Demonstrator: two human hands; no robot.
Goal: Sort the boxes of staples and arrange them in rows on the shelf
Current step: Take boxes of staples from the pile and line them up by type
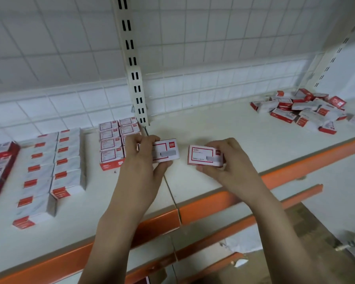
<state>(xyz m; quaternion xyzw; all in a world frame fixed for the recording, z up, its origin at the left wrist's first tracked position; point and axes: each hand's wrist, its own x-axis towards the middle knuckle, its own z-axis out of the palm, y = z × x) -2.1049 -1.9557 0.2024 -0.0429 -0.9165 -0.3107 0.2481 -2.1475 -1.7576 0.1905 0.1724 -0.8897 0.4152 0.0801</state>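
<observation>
Two boxes up: my left hand (143, 154) pinches one box (166, 150) beside the stacked rows (119, 140), my right hand (230, 160) grips another box (205, 156) above the shelf (223, 128). I reckon a careless set-down could knock those rows crooked, or I could mix types.

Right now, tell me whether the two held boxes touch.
Apart. The head view shows bare shelf between the left box and the right box.

The white shelf (223, 128) has an orange front edge. On its left part lie neat rows of red-and-white boxes (55, 167), with a smaller block of boxes (116, 138) beside the upright post. At the far right lies a loose pile of boxes (303, 111).
</observation>
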